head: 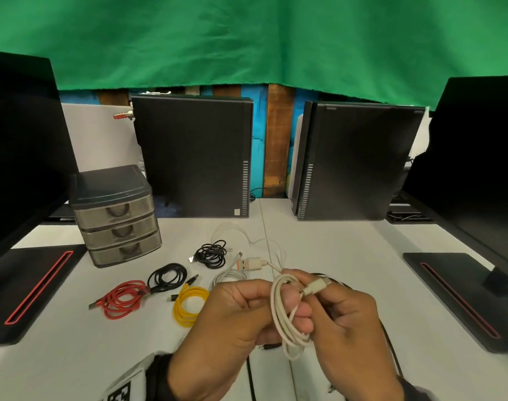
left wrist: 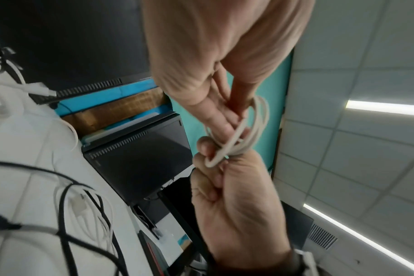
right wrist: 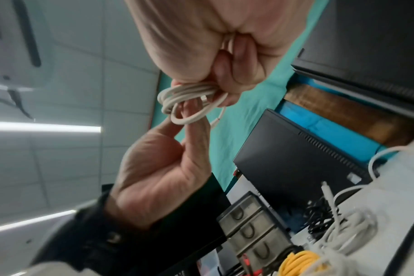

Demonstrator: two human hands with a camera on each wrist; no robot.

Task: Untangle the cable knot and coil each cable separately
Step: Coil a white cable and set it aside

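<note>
Coiling step, white cable (head: 284, 311) in hand. I've got several loops of it bunched between both hands, held up over the table (head: 348, 256), in front of my chest. My left hand (head: 232, 322) is curled, fingers pinching the loop bundle on its left side. My right hand (head: 342, 319) is clamped on the same bundle from the right, thumb and fingers closed round the strands, with one white plug (head: 317, 286) poking out above its knuckles. Hands are touching, knuckle to knuckle, wrists low, palms roughly facing each other.

Already coiled on the table, left of my hands: red cable (head: 121, 299), yellow cable (head: 189, 306), two black coils (head: 167, 277) (head: 212, 253), another white coil (head: 229, 276). A loose white lead (head: 247, 235) runs out toward the computer cases, and a black cable (head: 391, 351) trails past my right wrist, so not finished.

Next, I judge: tuck or wrap the free end so the loops hold, set this coil down beside the others without it springing open, then take the black one. Whether the far end is free I can't tell.
</note>
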